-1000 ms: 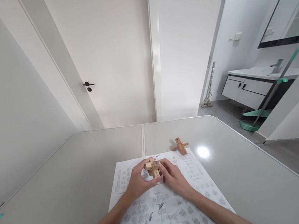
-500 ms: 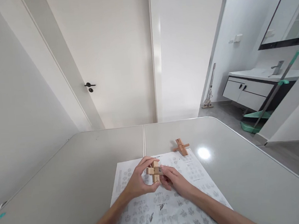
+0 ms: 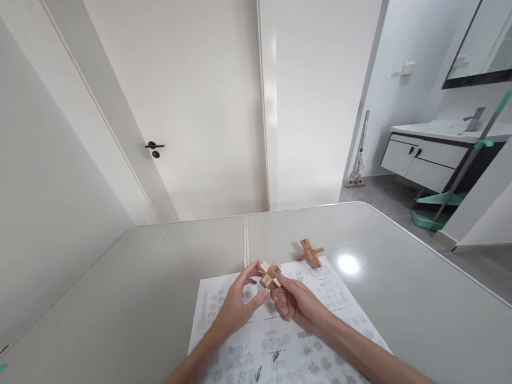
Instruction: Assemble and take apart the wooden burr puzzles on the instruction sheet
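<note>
Between my hands is a light wooden burr puzzle (image 3: 270, 274) of crossed blocks with dark marks on some faces. My right hand (image 3: 299, 302) grips it by its lower right side, thumb on top and fingers curled beneath. My left hand (image 3: 240, 299) is beside its left side, thumb and fingers spread apart; the index fingertip is close to the upper left block, and I cannot tell if it touches. Farther back lies a second wooden puzzle piece (image 3: 310, 254), darker, cross-shaped, with a thin stick through it and a number on one end.
A large printed sheet (image 3: 235, 361) with rows of small diagrams lies under my hands on the grey table (image 3: 113, 306). Beyond the table are a white door (image 3: 194, 102), a washbasin cabinet (image 3: 423, 156), a mop (image 3: 360, 153) and a green dustpan (image 3: 429, 220).
The held puzzle has turned and moved slightly up and to the right. My left fingers, which were around it, have opened away; my right hand keeps its hold.
</note>
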A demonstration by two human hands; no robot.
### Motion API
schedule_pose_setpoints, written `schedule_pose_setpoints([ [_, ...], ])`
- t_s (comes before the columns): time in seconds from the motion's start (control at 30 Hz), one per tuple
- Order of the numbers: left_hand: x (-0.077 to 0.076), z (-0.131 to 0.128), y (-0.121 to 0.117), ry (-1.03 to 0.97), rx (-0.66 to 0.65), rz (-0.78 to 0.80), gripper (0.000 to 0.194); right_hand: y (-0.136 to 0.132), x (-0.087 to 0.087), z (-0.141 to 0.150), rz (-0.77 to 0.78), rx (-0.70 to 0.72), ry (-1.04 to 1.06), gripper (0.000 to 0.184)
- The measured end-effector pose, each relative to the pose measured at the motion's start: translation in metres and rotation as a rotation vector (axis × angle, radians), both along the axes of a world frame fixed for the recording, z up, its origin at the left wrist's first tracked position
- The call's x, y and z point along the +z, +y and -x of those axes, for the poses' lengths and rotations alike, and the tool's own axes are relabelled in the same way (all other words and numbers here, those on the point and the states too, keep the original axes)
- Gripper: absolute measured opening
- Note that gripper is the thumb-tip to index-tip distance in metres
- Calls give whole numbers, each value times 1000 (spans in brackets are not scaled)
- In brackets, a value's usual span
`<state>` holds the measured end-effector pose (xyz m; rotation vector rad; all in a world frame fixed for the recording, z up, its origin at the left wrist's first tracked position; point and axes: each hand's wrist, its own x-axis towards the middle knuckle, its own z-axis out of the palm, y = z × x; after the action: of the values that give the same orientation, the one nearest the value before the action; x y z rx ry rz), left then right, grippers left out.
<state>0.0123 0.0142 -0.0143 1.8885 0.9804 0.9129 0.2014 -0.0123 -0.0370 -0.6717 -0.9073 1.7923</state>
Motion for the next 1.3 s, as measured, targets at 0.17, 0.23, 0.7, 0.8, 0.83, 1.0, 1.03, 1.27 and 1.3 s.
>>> schedule_pose_setpoints([
  [0.17,-10,-1,7,-104,-58,165,64,0,-2,2,-71,-86,-127,50],
  [0.23,-7,-2,6,-136,-75,195,64,-4,-2,5,-137,-104,-218,48],
  [0.7,14,-6,-7,-82,-105,163,43,-17,4,6,-441,-124,-548,42],
  [0.8,16,-6,-9,-67,-116,117,44,-19,7,4,-465,-112,-553,40],
  [0.83,17,-6,-10,-64,-118,106,45,-19,8,4,-470,-106,-554,40],
  [1.0,16,-4,-11,-64,-121,64,45,-21,11,2,-483,-87,-552,42],
  [1.03,15,-3,-10,-64,-125,57,45,-21,11,2,-481,-80,-545,42],
  [1.27,10,1,-7,-58,-139,37,52,-20,7,6,-448,-61,-472,37],
  [1.3,11,1,-8,-49,-138,25,54,-20,6,6,-447,-58,-472,37],
])
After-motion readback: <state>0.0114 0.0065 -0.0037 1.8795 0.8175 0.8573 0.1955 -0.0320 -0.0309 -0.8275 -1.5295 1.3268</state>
